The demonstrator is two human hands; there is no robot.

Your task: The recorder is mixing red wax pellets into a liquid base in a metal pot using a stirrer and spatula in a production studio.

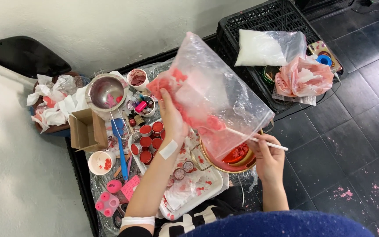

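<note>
Blue sleeve [281, 224] at frame bottom, nearest the lens. My left hand [172, 120] closed on a clear plastic bag [216, 92] smeared with red-pink paste, gripping its left edge, bag raised and tilted, lower end over a brass-rimmed pot [224, 164] holding red stuff. My right hand [268, 158] pinched shut on a thin white stick [253, 139], tip poked into the bag's lower end, right above the pot. White bandage strip [168, 149] on my left wrist. Just left of left hand: small red-filled tins [148, 140] on a white tray [202, 193]. Further left: blue spatula [120, 147], open cardboard box [86, 127], steel bowl [106, 92]. Beyond right hand, well apart: black crate [251, 26] carrying a bag of white powder [266, 46] and a crumpled pink-stained bag [303, 77]
</note>
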